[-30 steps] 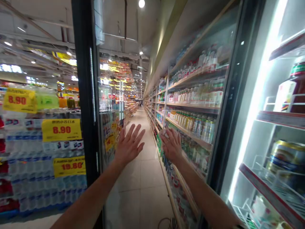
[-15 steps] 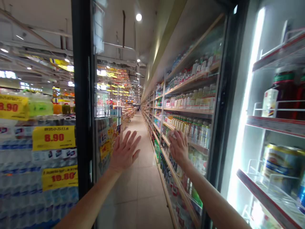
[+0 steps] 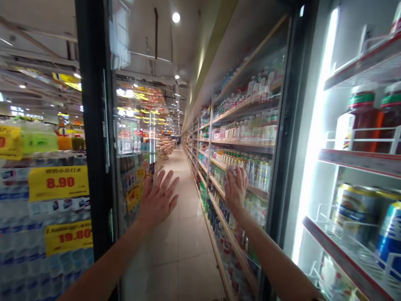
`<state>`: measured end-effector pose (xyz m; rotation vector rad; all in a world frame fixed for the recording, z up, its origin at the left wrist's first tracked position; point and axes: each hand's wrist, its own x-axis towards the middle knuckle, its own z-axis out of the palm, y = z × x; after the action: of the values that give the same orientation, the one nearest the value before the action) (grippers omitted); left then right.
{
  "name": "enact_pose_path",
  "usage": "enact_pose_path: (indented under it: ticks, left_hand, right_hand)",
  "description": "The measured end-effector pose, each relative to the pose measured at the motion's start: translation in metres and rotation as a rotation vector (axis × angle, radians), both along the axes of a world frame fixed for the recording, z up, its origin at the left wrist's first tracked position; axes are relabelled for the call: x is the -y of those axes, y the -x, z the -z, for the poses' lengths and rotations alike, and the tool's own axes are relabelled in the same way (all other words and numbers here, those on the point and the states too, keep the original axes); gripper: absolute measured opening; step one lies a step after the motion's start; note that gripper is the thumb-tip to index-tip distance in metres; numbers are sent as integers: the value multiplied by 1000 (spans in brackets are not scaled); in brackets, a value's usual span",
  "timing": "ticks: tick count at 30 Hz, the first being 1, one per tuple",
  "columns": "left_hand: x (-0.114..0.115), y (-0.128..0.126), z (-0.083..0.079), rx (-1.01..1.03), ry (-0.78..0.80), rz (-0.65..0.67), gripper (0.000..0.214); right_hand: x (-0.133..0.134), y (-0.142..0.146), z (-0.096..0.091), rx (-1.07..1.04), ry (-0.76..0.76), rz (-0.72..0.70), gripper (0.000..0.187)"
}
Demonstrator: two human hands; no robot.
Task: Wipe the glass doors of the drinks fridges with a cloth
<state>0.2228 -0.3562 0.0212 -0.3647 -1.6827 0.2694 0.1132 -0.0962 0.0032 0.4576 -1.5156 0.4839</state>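
Clutching a crumpled white cloth (image 3: 232, 170) against the black-framed glass door (image 3: 92, 125), right hand (image 3: 235, 190) pressed; splayed empty left hand (image 3: 158, 201) risked smudging it.

Glass door (image 3: 188, 104) at 12 o'clock; left hand (image 3: 158, 200) on it, cloth (image 3: 232, 169) between right hand (image 3: 235, 189) and glass. Cooler shelves (image 3: 357, 161) at 3 o'clock, water packs (image 3: 46, 255) at 9.
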Motion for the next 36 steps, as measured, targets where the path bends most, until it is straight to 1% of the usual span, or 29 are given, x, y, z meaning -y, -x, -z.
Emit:
enact_pose_path:
  ticks: [2,3,5,6,8,10,12,13,14,15,16,17,18,21,22,23,24,25,26,29,31,32,33,34,35,36]
  left_hand:
    - [-12,2,-4,-2,-12,15,64]
    - [-20,3,-6,10,-10,26,63]
    - [-34,8,-11,51,-1,47,61]
    - [-39,10,-13,69,2,50,62]
    - [-46,14,-16,79,-4,35,63]
    - [-48,15,-16,74,0,16,62]
    - [-48,15,-16,73,4,0,61]
    - [-48,15,-15,72,3,-7,61]
    - [-49,14,-14,71,2,-11,60]
    - [-49,14,-14,66,0,-13,59]
    - [-50,13,-14,61,-1,-15,59]
    - [-50,13,-14,56,-1,-16,58]
    - [-51,13,-14,50,-1,-16,58]
    - [-50,14,-14,36,1,-18,58]
    - [-50,14,-15,33,0,-18,58]
    - [-49,15,-15,32,-1,-19,58]
    - [-49,15,-15,33,-1,-21,57]
    - [-48,15,-15,35,0,-25,57]
    - [-48,15,-15,35,0,-30,56]
    - [-48,15,-15,29,2,-49,54]
    - [-49,15,-14,21,2,-58,52]
    - [-50,15,-14,18,2,-60,52]
    - [-50,15,-14,17,2,-60,52]
    - [-50,15,-14,15,2,-58,52]
    - [-50,15,-14,13,2,-54,52]
    - [-50,15,-14,11,3,-47,52]
  right_hand:
    - [6,-4,2,-18,-47,14,44]
    - [3,-4,2,-20,-74,19,44]
    - [-12,2,0,-2,-95,26,44]
    - [-24,7,-2,16,-61,27,44]
    - [-52,20,-10,53,74,24,44]
    - [-82,35,-22,70,228,26,47]
    - [-104,47,-37,71,351,24,49]
    - [-109,50,-44,68,400,25,50]
    - [-108,51,-49,64,442,22,50]
    - [-101,48,-53,56,455,15,49]
    - [-89,43,-54,42,425,3,49]
    - [-72,34,-53,19,349,-12,48]
    - [-51,23,-49,-5,241,-32,46]
    - [7,-10,-35,-70,-210,-85,42]
    - [19,-17,-31,-80,-322,-96,41]
    - [24,-21,-30,-87,-392,-102,41]
    - [22,-21,-31,-91,-413,-104,41]
    - [14,-17,-34,-92,-383,-99,41]
    - [0,-10,-40,-80,-312,-89,41]
    - [-57,20,-66,23,52,-43,44]
    - [-86,37,-83,60,269,-20,48]
    - [-93,42,-89,63,346,-12,49]
    - [-94,43,-93,56,390,-7,50]
    - [-89,41,-94,45,397,-7,50]
    - [-78,37,-92,30,368,-12,49]
    - [-64,30,-88,11,301,-21,48]
